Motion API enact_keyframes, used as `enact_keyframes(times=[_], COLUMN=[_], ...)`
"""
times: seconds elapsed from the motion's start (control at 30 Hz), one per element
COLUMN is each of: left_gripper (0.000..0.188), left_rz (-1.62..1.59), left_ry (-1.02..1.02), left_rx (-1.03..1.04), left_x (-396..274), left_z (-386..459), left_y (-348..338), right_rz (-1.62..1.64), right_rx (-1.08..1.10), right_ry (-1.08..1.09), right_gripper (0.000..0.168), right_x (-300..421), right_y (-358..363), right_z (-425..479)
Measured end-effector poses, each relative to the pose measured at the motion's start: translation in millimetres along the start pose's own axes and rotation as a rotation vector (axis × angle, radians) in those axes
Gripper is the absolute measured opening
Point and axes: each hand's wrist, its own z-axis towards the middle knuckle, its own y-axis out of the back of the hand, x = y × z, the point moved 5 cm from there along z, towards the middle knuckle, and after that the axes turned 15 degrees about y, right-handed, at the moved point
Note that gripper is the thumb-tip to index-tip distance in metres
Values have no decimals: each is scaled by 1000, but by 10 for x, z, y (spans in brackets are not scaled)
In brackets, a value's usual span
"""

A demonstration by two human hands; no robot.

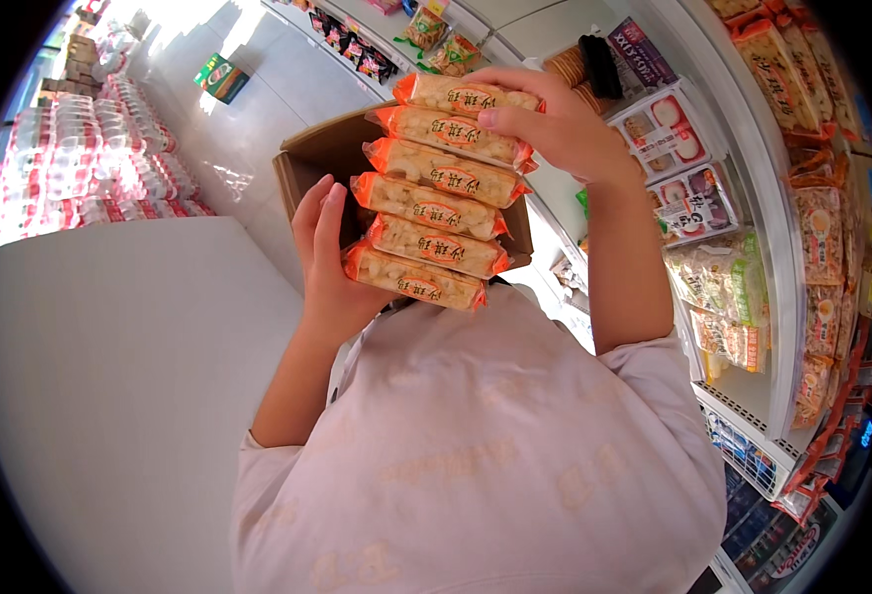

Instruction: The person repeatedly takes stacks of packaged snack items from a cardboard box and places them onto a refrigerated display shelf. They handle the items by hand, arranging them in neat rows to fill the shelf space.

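Observation:
A stack of several sachima pastry packs in clear wrappers with orange ends stands before my chest. My left hand supports it from the left and below, thumb under the lowest packs. At the far end, my right hand grips the top pack, its thumb pressed on the second. Behind the stack is an open cardboard box; part of its inside shows on the left, while the packs hide the rest. How the box is held up cannot be seen.
Shelves on the right carry bagged snacks, boxed sweets and more sachima packs. A white surface fills the left side. Shrink-wrapped bottle packs are piled beyond it, and a green box lies on the tiled floor.

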Motion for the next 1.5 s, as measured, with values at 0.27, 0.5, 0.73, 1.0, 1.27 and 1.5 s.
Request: enact_keyframes(times=[0.27, 0.5, 0.73, 1.0, 1.27, 1.5], left_gripper=[102, 78, 65, 59, 60, 57], left_rz=[609, 601, 847, 683, 606, 471], left_ry=[-286, -121, -152, 208, 554, 554], left_rx=[121, 376, 697, 777, 952, 828], left_x=[-304, -133, -45, 611, 1474, 2129], left_z=[-25, 199, 112, -124, -261, -634], left_y=[-138, -401, -787, -1039, -1519, -2066], right_rz=[-240, -708, -885, -745, -541, -444], right_rx=[243, 532, 869, 938, 871, 795], right_ry=[-133, -328, -571, -670, -1058, -957], right_gripper=[35, 35, 44, 46, 20, 21], right_x=[-261, -459, -1175, -1889, -2359, -2522], right_y=[-226, -489, -972, -1058, -1220, -1370], right_z=[229, 643, 685, 548, 258, 135])
